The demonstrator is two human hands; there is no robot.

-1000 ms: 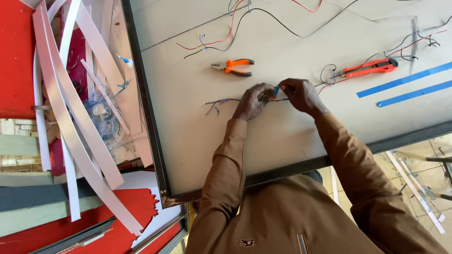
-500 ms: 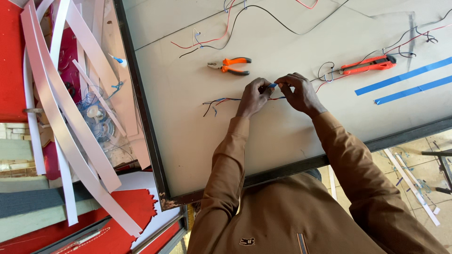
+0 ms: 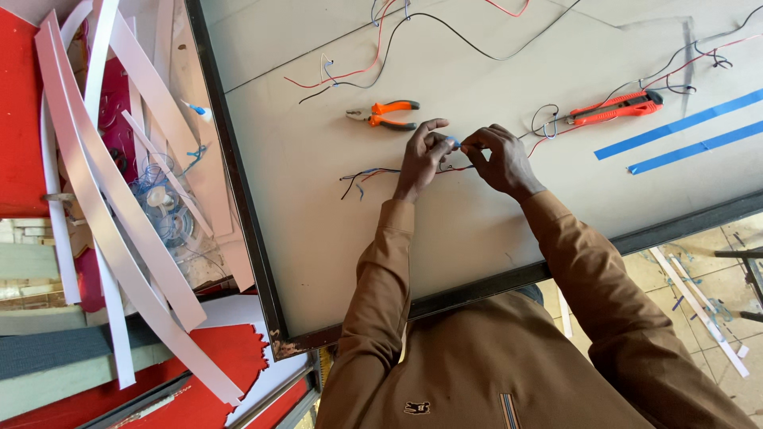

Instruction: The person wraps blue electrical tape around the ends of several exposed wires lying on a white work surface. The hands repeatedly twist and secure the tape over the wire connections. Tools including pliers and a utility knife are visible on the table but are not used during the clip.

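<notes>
Left hand (image 3: 421,155) and right hand (image 3: 497,159) pinch thin wires (image 3: 373,172) beside orange pliers (image 3: 385,115).

Bright, even daylight; soft shadows lie under the hands; edges perhaps slightly stretched; focus sharp.

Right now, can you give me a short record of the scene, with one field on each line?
Surface: pale board with dark frame
Left hand: left hand pinches thin wires at a small blue piece
Right hand: right hand pinches the same spot from the other side
Tools: orange-handled pliers beyond the hands; orange utility knife farther right, both untouched
Other wires: red and black wires across the far part of the board
Tape: two blue tape strips at the right
Beside the board: white plastic strips on red sheets
</notes>
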